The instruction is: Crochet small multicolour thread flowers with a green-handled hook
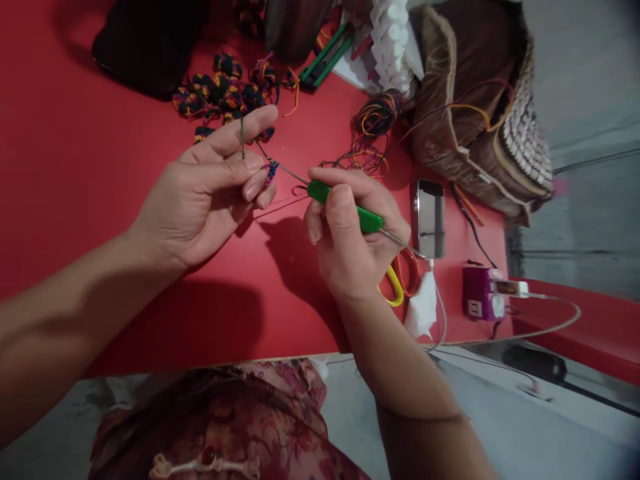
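Observation:
My right hand (357, 223) is closed around the green handle of a crochet hook (370, 219), its thin metal shaft pointing left. At the shaft's tip hangs a small dark blue and pink crocheted piece (271, 175). My left hand (215, 177) pinches this piece between thumb and fingers, with the index finger stretched out. A dark green strand (243, 137) runs over that index finger. From the piece a thin pink tail of yarn (280, 208) trails toward my right hand. Just beyond my left hand lie several dark multicoloured crocheted balls (230, 90).
On the red table (200, 320) lie a loose yarn bundle (377, 117), a green cutter (327, 58), a phone (429, 217) and yellow-and-orange-handled scissors (395, 287). A brown bag (450, 113) stands at the back right. A purple plug adapter (483, 293) with a white cable sits near the right edge.

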### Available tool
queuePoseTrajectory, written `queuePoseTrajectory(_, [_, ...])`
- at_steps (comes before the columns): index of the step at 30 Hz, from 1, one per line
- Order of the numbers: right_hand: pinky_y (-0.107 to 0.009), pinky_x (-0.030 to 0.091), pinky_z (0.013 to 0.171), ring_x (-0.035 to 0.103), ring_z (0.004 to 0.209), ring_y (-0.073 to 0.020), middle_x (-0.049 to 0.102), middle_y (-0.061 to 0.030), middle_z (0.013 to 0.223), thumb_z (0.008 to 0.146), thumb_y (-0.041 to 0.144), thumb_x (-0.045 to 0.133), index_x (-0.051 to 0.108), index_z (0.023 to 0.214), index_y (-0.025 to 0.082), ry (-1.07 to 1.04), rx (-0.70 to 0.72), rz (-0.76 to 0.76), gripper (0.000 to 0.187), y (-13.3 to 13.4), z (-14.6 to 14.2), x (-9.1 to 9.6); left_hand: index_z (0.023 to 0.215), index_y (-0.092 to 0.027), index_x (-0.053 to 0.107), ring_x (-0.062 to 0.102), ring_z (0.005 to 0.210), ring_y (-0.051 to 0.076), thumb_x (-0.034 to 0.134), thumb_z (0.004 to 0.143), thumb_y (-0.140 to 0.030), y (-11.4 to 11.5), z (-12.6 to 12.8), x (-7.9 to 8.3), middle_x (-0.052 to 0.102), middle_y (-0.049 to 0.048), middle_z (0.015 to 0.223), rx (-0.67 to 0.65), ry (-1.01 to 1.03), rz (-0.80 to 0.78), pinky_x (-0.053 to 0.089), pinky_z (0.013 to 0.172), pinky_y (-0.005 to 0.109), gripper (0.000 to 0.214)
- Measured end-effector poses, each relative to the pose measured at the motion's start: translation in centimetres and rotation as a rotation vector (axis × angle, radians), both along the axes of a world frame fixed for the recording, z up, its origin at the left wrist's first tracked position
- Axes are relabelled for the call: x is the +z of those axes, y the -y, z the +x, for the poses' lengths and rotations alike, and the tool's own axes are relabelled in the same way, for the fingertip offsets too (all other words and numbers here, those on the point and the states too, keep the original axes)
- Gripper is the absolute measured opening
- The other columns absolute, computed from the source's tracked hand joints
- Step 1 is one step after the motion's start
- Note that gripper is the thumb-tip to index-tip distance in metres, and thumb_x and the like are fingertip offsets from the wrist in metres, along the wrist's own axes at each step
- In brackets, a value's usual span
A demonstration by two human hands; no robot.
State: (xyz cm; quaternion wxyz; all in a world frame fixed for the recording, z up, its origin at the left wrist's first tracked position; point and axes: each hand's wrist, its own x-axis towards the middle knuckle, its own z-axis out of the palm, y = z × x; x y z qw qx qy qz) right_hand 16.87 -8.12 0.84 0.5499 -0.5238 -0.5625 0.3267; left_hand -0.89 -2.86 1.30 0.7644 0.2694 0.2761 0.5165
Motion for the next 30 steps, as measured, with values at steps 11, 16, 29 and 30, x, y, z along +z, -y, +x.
queuePoseTrajectory(11, [-0.033,0.038,0.047,0.042,0.046,-0.0115,0.062,0.0025,0.064,0.101,0.043,0.085,0.093,0.095,0.032,-0.256,0.071,0.0,0.015,-0.4,0.5,1.4,0.112,-0.001,0.08,0.027,0.049,0.009,0.052,0.092,0.001,-0.1,-0.4,2.4,0.04,-0.0058,0.051,-0.071,0.013,-0.231,0.031,0.049,0.02,0.034])
queuePoseTrajectory(16, [-0.027,0.028,0.04,0.033,0.042,-0.0089,0.057,0.0039,0.057,0.098,0.037,0.084,0.092,0.088,0.028,-0.401,0.115,-0.112,0.016,-0.8,0.9,1.9,0.107,0.002,0.079,0.023,0.044,0.007,0.051,0.086,0.003,-0.2,-0.7,2.5,0.039,-0.0057,0.05,-0.145,0.053,-0.271,0.027,0.044,0.019,0.035])
queuePoseTrajectory(29, [-0.022,0.03,0.039,0.03,0.046,-0.0071,0.055,0.0061,0.071,0.103,0.046,0.077,0.076,0.095,0.024,-0.65,0.284,-0.448,0.023,-1.7,-0.1,0.8,0.115,-0.012,0.083,0.036,0.043,0.006,0.063,0.089,-0.004,0.3,-0.4,0.7,0.056,-0.0038,0.054,-0.291,0.02,-0.189,0.028,0.046,0.018,0.034])
queuePoseTrajectory(30, [-0.023,0.031,0.04,0.031,0.047,-0.0075,0.054,0.0062,0.072,0.1,0.05,0.081,0.076,0.097,0.025,-0.641,0.268,-0.432,0.025,-1.6,-0.6,0.8,0.116,-0.013,0.084,0.036,0.043,0.005,0.065,0.088,-0.004,0.4,-0.4,0.5,0.06,-0.0036,0.056,-0.292,0.006,-0.18,0.027,0.046,0.018,0.035])
